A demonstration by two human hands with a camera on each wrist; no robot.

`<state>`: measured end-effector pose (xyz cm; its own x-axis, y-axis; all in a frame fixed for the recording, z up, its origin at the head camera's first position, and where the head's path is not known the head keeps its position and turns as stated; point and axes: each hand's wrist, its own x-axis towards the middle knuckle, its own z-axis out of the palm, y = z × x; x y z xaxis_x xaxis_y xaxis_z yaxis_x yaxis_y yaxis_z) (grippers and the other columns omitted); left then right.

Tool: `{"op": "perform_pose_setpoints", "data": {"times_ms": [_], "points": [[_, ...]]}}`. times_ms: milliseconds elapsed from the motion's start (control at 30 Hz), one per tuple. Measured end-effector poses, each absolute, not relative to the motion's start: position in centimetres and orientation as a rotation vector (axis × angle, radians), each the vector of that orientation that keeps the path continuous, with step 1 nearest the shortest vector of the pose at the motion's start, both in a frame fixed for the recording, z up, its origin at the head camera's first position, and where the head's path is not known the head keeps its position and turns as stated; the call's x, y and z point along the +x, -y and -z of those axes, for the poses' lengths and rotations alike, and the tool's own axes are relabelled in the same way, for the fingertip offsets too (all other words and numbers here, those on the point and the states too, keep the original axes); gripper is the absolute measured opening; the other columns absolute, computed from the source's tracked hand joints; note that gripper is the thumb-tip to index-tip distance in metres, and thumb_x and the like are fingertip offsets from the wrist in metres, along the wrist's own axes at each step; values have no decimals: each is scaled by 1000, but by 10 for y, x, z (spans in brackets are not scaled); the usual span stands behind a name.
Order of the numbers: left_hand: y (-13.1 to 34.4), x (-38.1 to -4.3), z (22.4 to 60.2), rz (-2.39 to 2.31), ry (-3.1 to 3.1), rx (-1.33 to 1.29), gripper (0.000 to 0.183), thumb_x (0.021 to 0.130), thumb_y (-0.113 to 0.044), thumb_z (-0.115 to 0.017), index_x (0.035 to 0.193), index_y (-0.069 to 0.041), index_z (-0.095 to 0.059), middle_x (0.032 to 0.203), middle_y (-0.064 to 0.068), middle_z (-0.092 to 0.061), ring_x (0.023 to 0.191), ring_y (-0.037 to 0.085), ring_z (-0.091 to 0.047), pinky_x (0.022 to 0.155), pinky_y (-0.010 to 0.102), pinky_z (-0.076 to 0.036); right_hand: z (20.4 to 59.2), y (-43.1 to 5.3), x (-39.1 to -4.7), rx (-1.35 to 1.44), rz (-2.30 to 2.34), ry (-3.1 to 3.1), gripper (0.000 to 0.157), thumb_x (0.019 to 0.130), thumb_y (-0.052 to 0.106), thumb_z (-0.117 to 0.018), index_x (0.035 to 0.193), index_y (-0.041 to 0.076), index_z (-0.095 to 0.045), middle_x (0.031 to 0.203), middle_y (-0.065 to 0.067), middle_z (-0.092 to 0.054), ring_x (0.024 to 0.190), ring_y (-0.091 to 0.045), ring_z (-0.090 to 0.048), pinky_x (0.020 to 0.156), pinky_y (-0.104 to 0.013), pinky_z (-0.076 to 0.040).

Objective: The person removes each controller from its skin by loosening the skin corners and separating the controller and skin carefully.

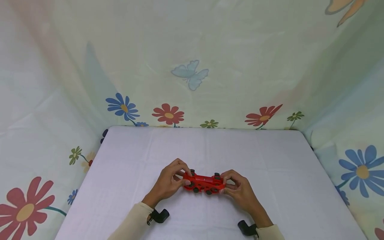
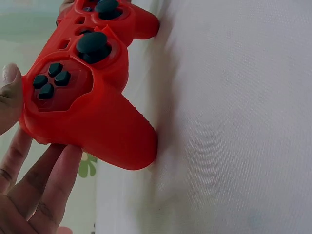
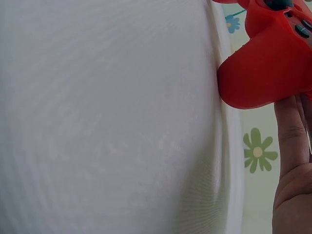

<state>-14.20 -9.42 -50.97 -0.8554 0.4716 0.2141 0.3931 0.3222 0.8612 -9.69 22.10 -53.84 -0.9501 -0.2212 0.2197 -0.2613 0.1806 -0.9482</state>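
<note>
A red game controller (image 1: 204,179) in a soft-looking red cover is held upright over the middle of the white table. My left hand (image 1: 168,180) grips one end, with its thumb on the near side and the other fingers behind. At the opposite end, my right hand (image 1: 239,188) pinches the controller between thumb and fingers. Black direction buttons and thumbsticks show on the controller (image 2: 105,124) in the left wrist view, and its handle tips come right down to the cloth. In the right wrist view, fingers (image 3: 292,134) support the controller's (image 3: 265,73) underside; the thumb is hidden there.
A white cloth (image 1: 207,148) covers the tabletop. Hanging fabric (image 1: 234,66) printed with flowers and a butterfly encloses the back and both sides. Black wrist-worn devices (image 1: 160,216) sit on both forearms, near the pale sleeves.
</note>
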Motion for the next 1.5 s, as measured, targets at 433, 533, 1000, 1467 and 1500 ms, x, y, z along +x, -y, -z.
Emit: {"op": "perform_pose_setpoints", "data": {"times_ms": [433, 533, 1000, 1467, 1500], "points": [[89, -144, 515, -1533, -2761, 962, 24, 87, -16, -89, 88, -30, -70, 106, -17, -61, 88, 3, -71, 66, 20, -57, 537, -220, -101, 501, -1898, 2379, 37, 76, -6, -88, 99, 7, -61, 119, -18, -65, 114, -9, -68, 87, -26, -63], [90, -144, 515, -1522, -2801, 955, 23, 87, -14, -88, 87, -28, -69, 102, -15, -60, 89, 2, -70, 64, 19, -54, 537, -219, -101, 501, -1896, 2383, 38, 76, -5, -88, 99, 8, -60, 119, -18, -65, 114, -9, -68, 87, -25, -63], [107, -141, 532, -1527, -2702, 846, 23, 90, -11, -83, 92, -26, -67, 111, -10, -61, 106, 18, -66, 74, 23, -57, 536, -220, -103, 575, -1843, 2398, 36, 80, -5, -84, 102, 8, -58, 118, -15, -64, 114, -9, -66, 87, -25, -63], [89, -144, 528, -1583, -2703, 865, 33, 91, -12, -84, 113, -28, -67, 119, -11, -63, 102, 14, -72, 69, 23, -58, 538, -218, -103, 499, -1854, 2385, 38, 87, -4, -82, 116, 6, -59, 129, -16, -61, 112, -10, -66, 87, -26, -63], [88, -144, 528, -1581, -2717, 870, 32, 90, -11, -85, 110, -28, -67, 116, -11, -63, 99, 13, -72, 67, 22, -57, 538, -217, -103, 509, -1851, 2381, 38, 87, -4, -82, 115, 6, -59, 127, -15, -61, 111, -11, -66, 86, -26, -63]]}}
